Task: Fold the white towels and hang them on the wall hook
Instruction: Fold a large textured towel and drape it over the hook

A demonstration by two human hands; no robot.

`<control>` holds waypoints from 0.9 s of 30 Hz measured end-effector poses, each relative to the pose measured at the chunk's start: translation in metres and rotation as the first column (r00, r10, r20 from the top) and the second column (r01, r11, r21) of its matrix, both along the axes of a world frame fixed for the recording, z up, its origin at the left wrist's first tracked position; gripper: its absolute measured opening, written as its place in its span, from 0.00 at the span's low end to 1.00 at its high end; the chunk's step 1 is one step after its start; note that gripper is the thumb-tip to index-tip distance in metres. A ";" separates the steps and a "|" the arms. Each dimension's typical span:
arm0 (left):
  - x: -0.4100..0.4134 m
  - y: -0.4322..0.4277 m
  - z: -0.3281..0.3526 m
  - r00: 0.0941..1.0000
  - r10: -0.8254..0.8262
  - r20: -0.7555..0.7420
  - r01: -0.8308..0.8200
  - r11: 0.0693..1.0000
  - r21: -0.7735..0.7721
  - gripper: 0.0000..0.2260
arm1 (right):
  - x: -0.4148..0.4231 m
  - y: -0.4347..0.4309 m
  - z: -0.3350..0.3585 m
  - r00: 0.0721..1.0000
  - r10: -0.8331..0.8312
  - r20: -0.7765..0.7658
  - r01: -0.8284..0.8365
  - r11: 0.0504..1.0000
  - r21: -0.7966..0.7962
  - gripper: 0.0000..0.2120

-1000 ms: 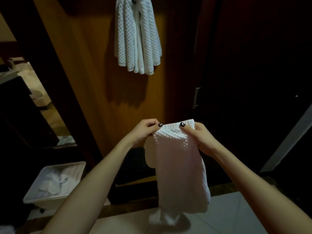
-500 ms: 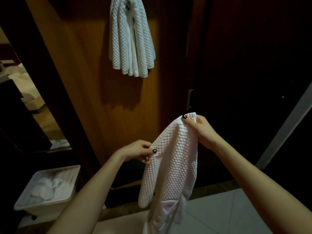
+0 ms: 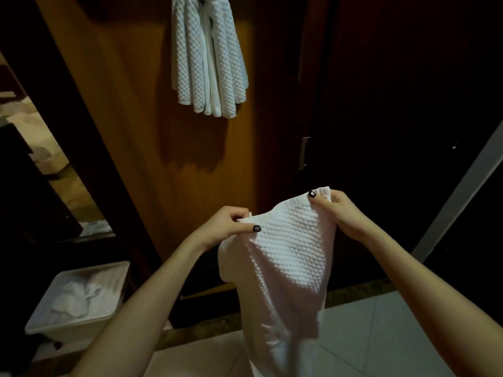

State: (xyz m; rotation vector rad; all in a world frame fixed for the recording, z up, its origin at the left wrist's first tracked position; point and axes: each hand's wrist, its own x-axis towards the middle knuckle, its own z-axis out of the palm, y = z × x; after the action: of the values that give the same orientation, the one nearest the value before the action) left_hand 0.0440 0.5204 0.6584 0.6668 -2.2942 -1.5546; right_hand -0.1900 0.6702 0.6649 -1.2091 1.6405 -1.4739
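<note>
Both hands, the left hand (image 3: 228, 225) and right hand (image 3: 339, 210), pinch the top corners of the towel (image 3: 288, 257) hanging at 6 o'clock, so folding is under way; next, I think, bring the corners together.

One head-worn camera looks forward and down, close to the wooden wall (image 3: 122, 131).

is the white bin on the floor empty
No, the white bin at lower left holds crumpled white cloth.
</note>
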 end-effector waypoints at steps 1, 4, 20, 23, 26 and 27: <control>-0.004 0.003 0.001 0.999 0.006 -0.035 -0.007 1.000 -0.021 0.17 | 0.001 -0.003 -0.002 1.000 0.026 0.000 -0.026 0.999 0.022 0.12; -0.017 0.010 0.004 0.991 -0.008 -0.130 -0.004 0.996 -0.094 0.19 | 0.006 -0.011 -0.010 0.994 0.110 -0.001 -0.109 0.990 0.093 0.13; 0.006 -0.013 0.055 0.918 0.076 -0.390 0.155 0.835 0.529 0.17 | 0.025 -0.055 -0.019 0.859 0.450 0.244 -0.479 0.875 0.072 0.17; 0.011 -0.019 0.067 0.932 0.048 -0.360 0.153 0.847 0.509 0.18 | 0.035 -0.066 -0.011 0.846 0.504 0.173 -0.525 0.844 0.108 0.15; 0.022 -0.030 0.073 0.927 0.087 -0.365 0.110 0.867 0.486 0.18 | 0.041 -0.070 -0.007 0.833 0.536 0.134 -0.552 0.823 0.138 0.09; 0.027 -0.034 0.072 0.924 0.097 -0.371 0.102 0.871 0.481 0.20 | 0.042 -0.070 -0.008 0.836 0.538 0.107 -0.548 0.821 0.160 0.09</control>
State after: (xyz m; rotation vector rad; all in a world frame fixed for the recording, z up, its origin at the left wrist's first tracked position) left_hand 0.0710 0.4863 0.7308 0.4105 -1.6179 -2.0842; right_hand -0.1479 0.6000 0.6569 -1.3674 1.2128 -0.9615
